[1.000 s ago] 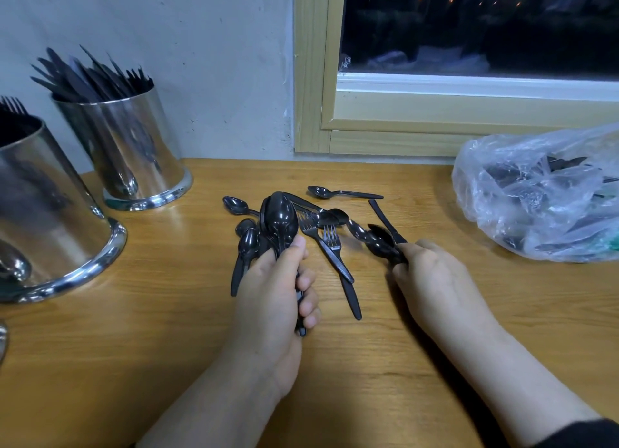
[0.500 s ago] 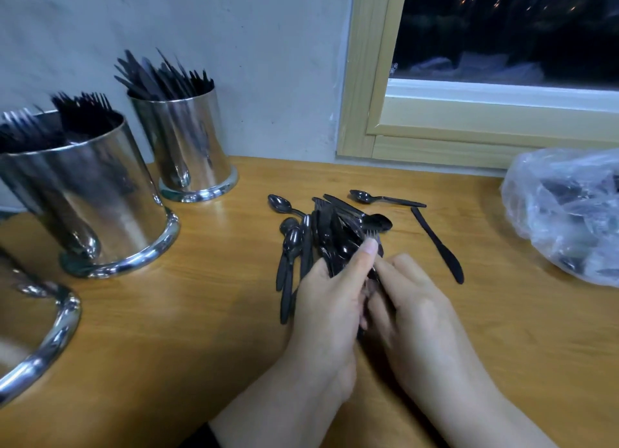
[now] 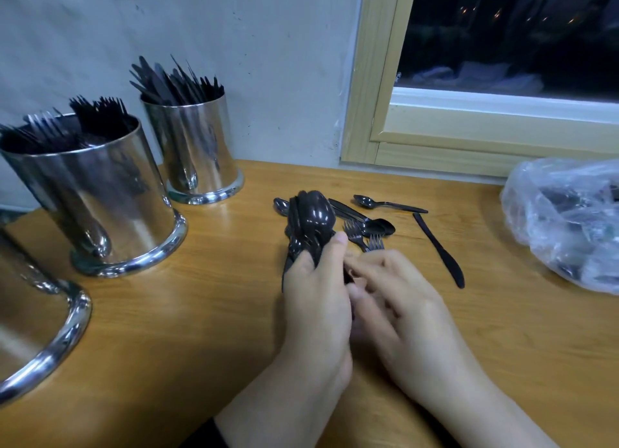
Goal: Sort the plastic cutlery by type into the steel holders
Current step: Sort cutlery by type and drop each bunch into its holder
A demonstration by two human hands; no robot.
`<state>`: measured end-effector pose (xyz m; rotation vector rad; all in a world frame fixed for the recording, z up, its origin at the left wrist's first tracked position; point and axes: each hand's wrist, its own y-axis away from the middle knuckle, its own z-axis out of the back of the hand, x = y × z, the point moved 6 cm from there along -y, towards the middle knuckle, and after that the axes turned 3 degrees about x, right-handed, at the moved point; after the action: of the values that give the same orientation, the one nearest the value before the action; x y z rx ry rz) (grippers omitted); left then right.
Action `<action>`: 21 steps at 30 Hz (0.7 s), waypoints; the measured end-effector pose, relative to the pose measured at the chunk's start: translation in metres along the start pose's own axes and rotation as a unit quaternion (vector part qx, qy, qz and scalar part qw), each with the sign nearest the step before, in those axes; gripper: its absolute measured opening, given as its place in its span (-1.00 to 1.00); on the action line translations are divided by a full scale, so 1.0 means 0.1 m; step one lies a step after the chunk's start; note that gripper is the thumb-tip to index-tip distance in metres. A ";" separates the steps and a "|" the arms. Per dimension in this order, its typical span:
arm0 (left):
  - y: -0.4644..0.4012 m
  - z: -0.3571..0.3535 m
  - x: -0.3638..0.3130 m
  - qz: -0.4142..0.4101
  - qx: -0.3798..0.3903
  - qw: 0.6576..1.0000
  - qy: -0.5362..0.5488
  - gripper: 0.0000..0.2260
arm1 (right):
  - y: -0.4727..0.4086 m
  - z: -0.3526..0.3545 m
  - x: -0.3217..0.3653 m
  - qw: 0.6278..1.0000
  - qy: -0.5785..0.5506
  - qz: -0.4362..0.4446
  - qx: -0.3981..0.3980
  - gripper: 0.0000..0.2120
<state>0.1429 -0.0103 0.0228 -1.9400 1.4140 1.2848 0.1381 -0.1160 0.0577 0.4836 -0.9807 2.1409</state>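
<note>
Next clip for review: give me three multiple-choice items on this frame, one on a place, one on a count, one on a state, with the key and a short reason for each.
1. Where does the lone knife lie?
A. in a steel holder
B. on the table, right of the hands
C. inside the plastic bag

2. How many steel holders show at least in part?
A. one
B. two
C. three

3. What is the left hand doing?
A. gripping a bundle of spoons
B. lying flat on the table
C. reaching into the bag

Key: 1 B, it lies flat on the wooden table beside the right hand. 2 C, the knife holder, the fork holder and a third holder cut off at the left edge. 3 A, its fingers curl round the bundle of spoons.
</note>
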 end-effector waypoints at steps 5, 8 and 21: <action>-0.15 0.26 -0.28 -0.077 -0.048 0.995 -0.037 -0.65 | -0.04 0.33 -0.58 0.976 0.074 -0.175 -0.107 -0.94; -0.25 0.45 -0.42 -0.088 -0.026 0.995 -0.041 -0.76 | -0.02 0.20 -0.88 0.946 0.162 -0.282 0.003 -0.64; -0.44 0.68 -0.45 -0.107 0.029 0.954 -0.279 -0.78 | -0.20 0.09 -0.90 0.925 0.205 -0.318 0.038 -0.81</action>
<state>0.1506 0.0823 0.0199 -1.4720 0.9197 1.5047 0.2135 -0.1554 0.0204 0.3105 -0.4218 1.5934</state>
